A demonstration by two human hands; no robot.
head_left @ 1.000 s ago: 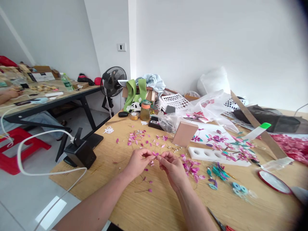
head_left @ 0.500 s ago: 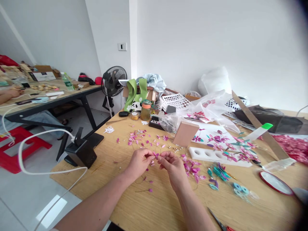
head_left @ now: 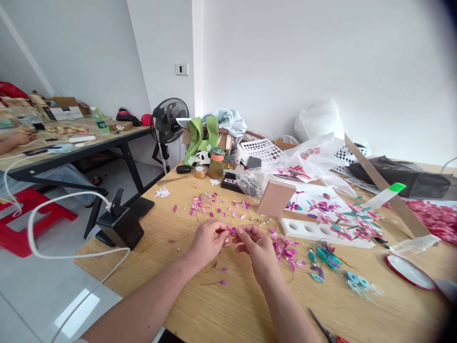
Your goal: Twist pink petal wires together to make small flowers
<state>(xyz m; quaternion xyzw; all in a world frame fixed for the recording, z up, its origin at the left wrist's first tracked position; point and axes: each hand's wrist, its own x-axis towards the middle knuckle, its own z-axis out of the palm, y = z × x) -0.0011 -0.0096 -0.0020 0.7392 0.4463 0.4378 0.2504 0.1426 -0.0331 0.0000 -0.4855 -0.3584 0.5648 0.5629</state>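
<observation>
Over the middle of the wooden table (head_left: 157, 271), my left hand (head_left: 210, 240) pinches the left side of a small purple-pink petal flower (head_left: 232, 231). From the other side, the thumb and fingers of my right hand (head_left: 254, 245) grip the same flower. Its stem or wire, if any, is too small to make out. Loose pink petals (head_left: 203, 204) lie scattered beyond my hands. A heap of purple-pink petals (head_left: 285, 250) sits just right of my right hand. Below my left hand lie a few wired petals (head_left: 223, 282).
Scissors (head_left: 323, 326) lie at the front right, with thread bobbins (head_left: 357, 280) and teal petals (head_left: 326, 255) behind them. A white holder with round holes (head_left: 309, 230) and a pinkish block (head_left: 275, 199) stand farther back. A black power block (head_left: 120, 226) with a white cable is at the left edge.
My right fingers have shifted slightly on the flower, and its petals now look a little more spread. Both arms stay in nearly the same place.
</observation>
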